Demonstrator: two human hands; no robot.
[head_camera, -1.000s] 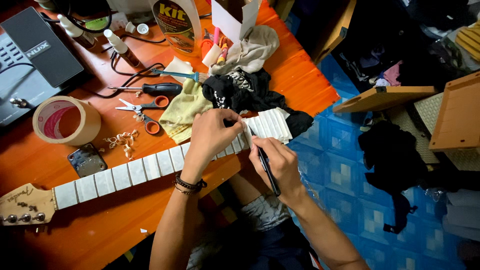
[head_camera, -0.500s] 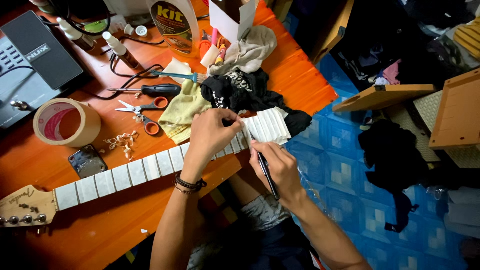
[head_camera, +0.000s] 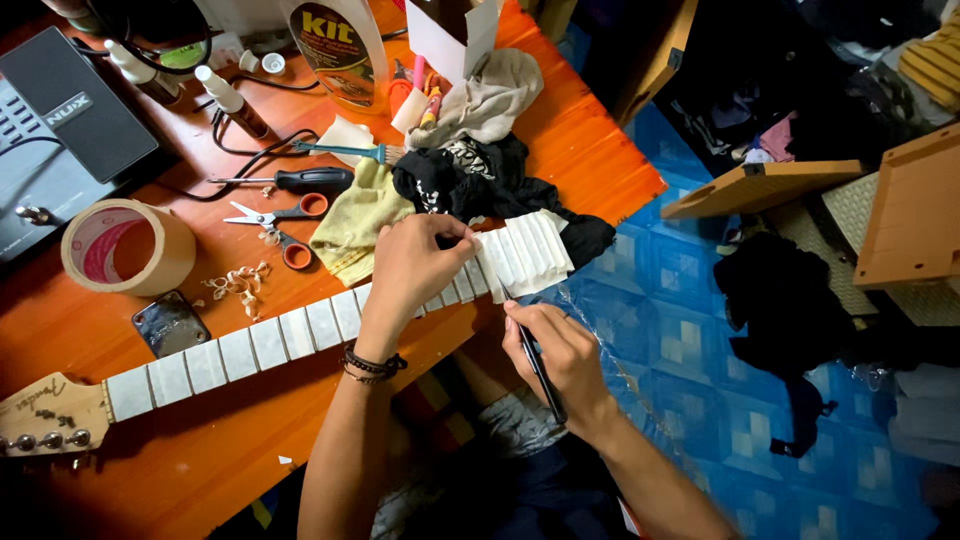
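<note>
Centre frame: left hand (head_camera: 415, 268) pressed flat on taped guitar neck (head_camera: 300, 335); right hand (head_camera: 560, 355) pinched a thin blade tool (head_camera: 530, 350). Risk: blade slipping, scoring the wood.

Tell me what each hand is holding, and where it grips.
Right hand holds a thin dark tool along its shaft. Left hand presses on the guitar neck.

My left hand (head_camera: 415, 268) hides part of the taped guitar neck (head_camera: 250, 345); its headstock (head_camera: 45, 415) runs off the left edge. The thin tool's (head_camera: 535, 360) tip is too small to read.
</note>
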